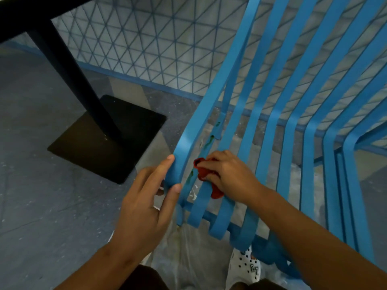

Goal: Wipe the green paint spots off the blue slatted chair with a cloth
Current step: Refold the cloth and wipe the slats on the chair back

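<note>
The blue slatted chair fills the right half of the view, its seat slats running toward me. Dark green paint spots mark the second slat from the left, and another green spot lies lower on it, near my hands. My left hand grips the outermost left slat, thumb on top and fingers wrapped around its edge. My right hand is closed on a crumpled red cloth and presses it onto the slats just right of the lower spot.
A black table post on a square black base stands to the left on the grey floor. A blue mesh fence runs behind the chair. A plastic sheet lies under the chair, with my white shoe on it.
</note>
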A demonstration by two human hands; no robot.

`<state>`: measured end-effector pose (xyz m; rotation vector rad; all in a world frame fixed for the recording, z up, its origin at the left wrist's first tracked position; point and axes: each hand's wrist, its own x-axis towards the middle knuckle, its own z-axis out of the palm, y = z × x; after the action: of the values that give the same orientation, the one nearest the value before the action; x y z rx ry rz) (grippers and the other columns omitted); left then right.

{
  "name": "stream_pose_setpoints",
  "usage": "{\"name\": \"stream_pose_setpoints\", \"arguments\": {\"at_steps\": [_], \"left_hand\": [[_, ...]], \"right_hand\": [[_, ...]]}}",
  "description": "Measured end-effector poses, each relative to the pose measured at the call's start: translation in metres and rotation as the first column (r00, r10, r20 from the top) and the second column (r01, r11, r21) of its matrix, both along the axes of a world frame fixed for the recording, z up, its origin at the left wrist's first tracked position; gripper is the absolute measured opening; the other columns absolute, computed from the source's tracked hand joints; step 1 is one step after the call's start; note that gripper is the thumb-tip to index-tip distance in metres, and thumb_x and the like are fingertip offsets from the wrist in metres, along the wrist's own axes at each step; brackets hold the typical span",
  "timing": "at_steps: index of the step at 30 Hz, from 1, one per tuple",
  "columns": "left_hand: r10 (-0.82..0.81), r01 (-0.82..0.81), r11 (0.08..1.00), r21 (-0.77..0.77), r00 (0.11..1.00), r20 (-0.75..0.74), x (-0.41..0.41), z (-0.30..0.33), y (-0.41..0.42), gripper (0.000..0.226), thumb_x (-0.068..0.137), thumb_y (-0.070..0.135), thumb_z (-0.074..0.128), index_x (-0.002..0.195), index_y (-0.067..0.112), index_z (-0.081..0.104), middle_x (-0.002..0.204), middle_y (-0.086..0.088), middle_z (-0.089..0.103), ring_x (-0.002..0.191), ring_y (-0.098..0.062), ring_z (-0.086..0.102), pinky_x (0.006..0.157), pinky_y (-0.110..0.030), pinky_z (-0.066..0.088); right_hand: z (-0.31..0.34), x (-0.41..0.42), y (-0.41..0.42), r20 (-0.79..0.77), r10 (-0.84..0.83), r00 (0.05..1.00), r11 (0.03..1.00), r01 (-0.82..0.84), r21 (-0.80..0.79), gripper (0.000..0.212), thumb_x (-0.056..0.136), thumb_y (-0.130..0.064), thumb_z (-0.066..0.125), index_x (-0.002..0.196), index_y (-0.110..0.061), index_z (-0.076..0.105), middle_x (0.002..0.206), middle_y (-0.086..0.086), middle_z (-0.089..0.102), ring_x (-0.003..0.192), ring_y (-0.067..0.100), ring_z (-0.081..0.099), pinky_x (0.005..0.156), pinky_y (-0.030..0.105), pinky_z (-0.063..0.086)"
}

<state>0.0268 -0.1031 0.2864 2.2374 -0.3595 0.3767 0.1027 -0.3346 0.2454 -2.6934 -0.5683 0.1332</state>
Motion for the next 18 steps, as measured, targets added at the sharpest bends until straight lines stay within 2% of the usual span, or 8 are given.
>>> {"name": "stream_pose_setpoints", "arguments": {"at_steps": [2, 4, 7, 9, 11, 13, 15, 18], "left_hand": [[0.01, -0.01, 1.0, -0.017, 1.0, 0.014, 0.004, 0.002, 0.005, 0.042, 0.099, 0.038, 0.049, 0.141, 0.03, 0.048, 0.12, 0.013, 0.053, 0.103, 0.003, 0.058, 0.084, -0.005, 0.046], [0.028, -0.029, 0.998, -0.053, 0.999, -0.02, 0.012, 0.002, 0.012, 0.034, 0.1, 0.041, 0.044, 0.132, 0.032, 0.053, 0.114, 0.013, 0.058, 0.102, 0.003, 0.059, 0.082, -0.006, 0.046], [-0.032, -0.014, 0.98, -0.198, 0.973, -0.227, 0.029, 0.002, 0.019, 0.036, 0.099, 0.048, 0.039, 0.126, 0.033, 0.056, 0.109, 0.017, 0.064, 0.1, -0.008, 0.065, 0.081, -0.019, 0.055], [-0.127, 0.01, 0.952, -0.306, 0.921, -0.367, 0.045, 0.002, 0.019, 0.039, 0.099, 0.045, 0.04, 0.128, 0.028, 0.06, 0.113, 0.013, 0.068, 0.103, -0.014, 0.068, 0.084, -0.03, 0.059], [-0.211, 0.039, 0.922, -0.386, 0.886, -0.414, 0.06, 0.007, 0.018, 0.041, 0.099, 0.04, 0.041, 0.131, 0.024, 0.06, 0.117, 0.007, 0.069, 0.105, -0.018, 0.069, 0.086, -0.037, 0.061], [-0.27, 0.071, 0.892, -0.446, 0.875, -0.401, 0.072, 0.018, 0.015, 0.039, 0.098, 0.039, 0.043, 0.129, 0.024, 0.061, 0.117, 0.004, 0.069, 0.106, -0.019, 0.069, 0.087, -0.035, 0.06], [-0.273, 0.106, 0.896, -0.431, 0.897, -0.347, 0.077, 0.031, 0.012, 0.036, 0.097, 0.041, 0.047, 0.127, 0.027, 0.062, 0.116, 0.005, 0.068, 0.107, -0.017, 0.068, 0.088, -0.031, 0.059], [-0.197, 0.133, 0.937, -0.323, 0.965, -0.173, 0.07, 0.052, 0.005, 0.027, 0.099, 0.032, 0.054, 0.123, 0.022, 0.063, 0.111, 0.006, 0.067, 0.106, -0.018, 0.066, 0.085, -0.026, 0.058]], "right_hand": [[0.007, 0.012, -0.003, -0.004, -0.07, 0.998, 0.995, 0.07, 0.077, 0.035, 0.095, -0.033, 0.067, 0.129, -0.026, 0.066, 0.121, -0.001, 0.062, 0.108, 0.024, 0.052, 0.091, 0.036, 0.044], [0.013, 0.016, -0.002, -0.071, -0.181, 0.981, 0.954, 0.193, 0.231, 0.037, 0.092, -0.033, 0.072, 0.126, -0.03, 0.059, 0.112, -0.007, 0.06, 0.103, 0.017, 0.057, 0.083, 0.029, 0.045], [0.019, 0.014, 0.006, -0.133, -0.279, 0.951, 0.865, 0.309, 0.396, 0.035, 0.086, -0.036, 0.077, 0.106, -0.033, 0.049, 0.095, -0.011, 0.061, 0.082, 0.008, 0.06, 0.067, 0.028, 0.048], [0.025, 0.007, 0.013, -0.142, -0.318, 0.937, 0.812, 0.347, 0.47, 0.036, 0.083, -0.035, 0.08, 0.1, -0.033, 0.049, 0.095, -0.01, 0.061, 0.083, 0.008, 0.061, 0.069, 0.032, 0.052], [0.03, -0.001, 0.017, -0.164, -0.369, 0.915, 0.742, 0.396, 0.541, 0.036, 0.081, -0.034, 0.081, 0.099, -0.035, 0.05, 0.099, -0.007, 0.062, 0.088, 0.011, 0.064, 0.075, 0.039, 0.056], [0.04, -0.009, 0.018, -0.196, -0.409, 0.891, 0.671, 0.439, 0.598, 0.038, 0.08, -0.032, 0.082, 0.099, -0.037, 0.05, 0.101, -0.004, 0.063, 0.088, 0.015, 0.067, 0.076, 0.042, 0.058], [0.056, -0.018, 0.016, -0.226, -0.439, 0.869, 0.582, 0.467, 0.666, 0.038, 0.08, -0.027, 0.083, 0.098, -0.038, 0.051, 0.103, -0.002, 0.065, 0.088, 0.017, 0.071, 0.074, 0.04, 0.061], [0.088, -0.035, 0.014, -0.219, -0.487, 0.845, 0.461, 0.462, 0.758, 0.035, 0.081, -0.019, 0.084, 0.097, -0.03, 0.055, 0.096, -0.005, 0.068, 0.082, 0.008, 0.071, 0.067, 0.023, 0.059]]}}
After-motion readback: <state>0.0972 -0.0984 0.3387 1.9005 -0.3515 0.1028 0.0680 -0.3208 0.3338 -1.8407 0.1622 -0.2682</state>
